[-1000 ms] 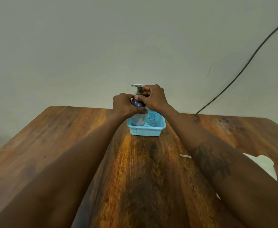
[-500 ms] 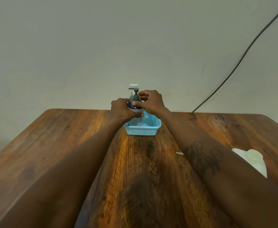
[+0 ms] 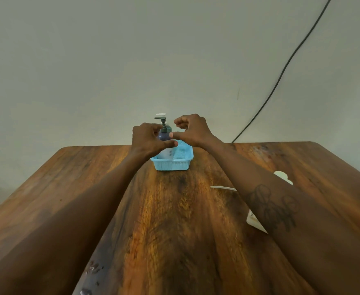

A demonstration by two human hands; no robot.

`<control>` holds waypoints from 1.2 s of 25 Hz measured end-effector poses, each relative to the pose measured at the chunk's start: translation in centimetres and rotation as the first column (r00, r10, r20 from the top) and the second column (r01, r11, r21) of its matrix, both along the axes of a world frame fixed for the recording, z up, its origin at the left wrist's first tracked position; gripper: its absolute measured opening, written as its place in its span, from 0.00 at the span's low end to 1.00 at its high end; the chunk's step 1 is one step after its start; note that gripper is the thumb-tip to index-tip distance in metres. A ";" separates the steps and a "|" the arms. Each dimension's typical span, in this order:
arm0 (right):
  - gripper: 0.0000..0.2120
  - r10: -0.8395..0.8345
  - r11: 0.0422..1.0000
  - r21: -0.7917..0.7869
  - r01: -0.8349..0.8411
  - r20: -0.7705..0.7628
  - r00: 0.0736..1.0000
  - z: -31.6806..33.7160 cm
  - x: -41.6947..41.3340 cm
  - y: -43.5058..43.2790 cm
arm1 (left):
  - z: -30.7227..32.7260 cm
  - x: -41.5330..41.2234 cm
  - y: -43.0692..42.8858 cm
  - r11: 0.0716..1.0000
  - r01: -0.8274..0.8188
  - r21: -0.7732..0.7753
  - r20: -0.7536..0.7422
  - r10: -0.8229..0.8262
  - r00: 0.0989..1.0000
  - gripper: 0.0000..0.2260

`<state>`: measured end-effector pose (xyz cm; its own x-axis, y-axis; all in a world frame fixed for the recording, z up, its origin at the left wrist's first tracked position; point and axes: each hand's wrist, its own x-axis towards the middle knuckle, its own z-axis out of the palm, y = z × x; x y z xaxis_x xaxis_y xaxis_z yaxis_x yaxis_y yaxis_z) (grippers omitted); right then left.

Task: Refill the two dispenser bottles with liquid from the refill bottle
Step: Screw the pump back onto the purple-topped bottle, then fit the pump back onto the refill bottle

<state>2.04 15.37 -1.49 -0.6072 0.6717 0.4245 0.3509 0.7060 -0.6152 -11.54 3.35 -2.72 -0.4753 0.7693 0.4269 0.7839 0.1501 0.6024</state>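
Note:
A dispenser bottle [image 3: 166, 153] with a grey pump [image 3: 163, 124] and a purple collar stands in a light blue basket [image 3: 172, 165] at the table's far side. My left hand [image 3: 148, 140] is wrapped around its shoulder. My right hand [image 3: 193, 130] hovers just right of the pump with its fingers curled and off the pump, and its thumb reaches toward the collar. The white pump top [image 3: 161, 114] of a second dispenser shows behind the first. The white refill bottle [image 3: 282, 176] lies on the table at the right, mostly hidden by my right forearm.
A thin white tube [image 3: 222, 188] lies on the wooden table [image 3: 174, 220] beside my right forearm. A black cable [image 3: 281, 75] runs down the wall to the table's back edge. Drops of liquid [image 3: 94, 270] sit near the front left.
My right hand has let go of the pump collar and pulled slightly up and to the right. My left hand keeps its hold on the bottle. The camera tilted, showing more of the table.

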 end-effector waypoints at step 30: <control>0.10 -0.177 0.967 -0.046 0.251 0.586 0.791 -8.3 27.5 0.8 | -4.3 21.9 0.1 0.701 0.700 -0.140 0.389 -0.611 0.690 0.39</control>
<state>29.52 16.21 -9.75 -0.5489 0.8348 -0.0430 0.7979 0.5078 -0.3249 10.37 3.45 -6.97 0.1306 0.9868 0.0963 0.5329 -0.1517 0.8325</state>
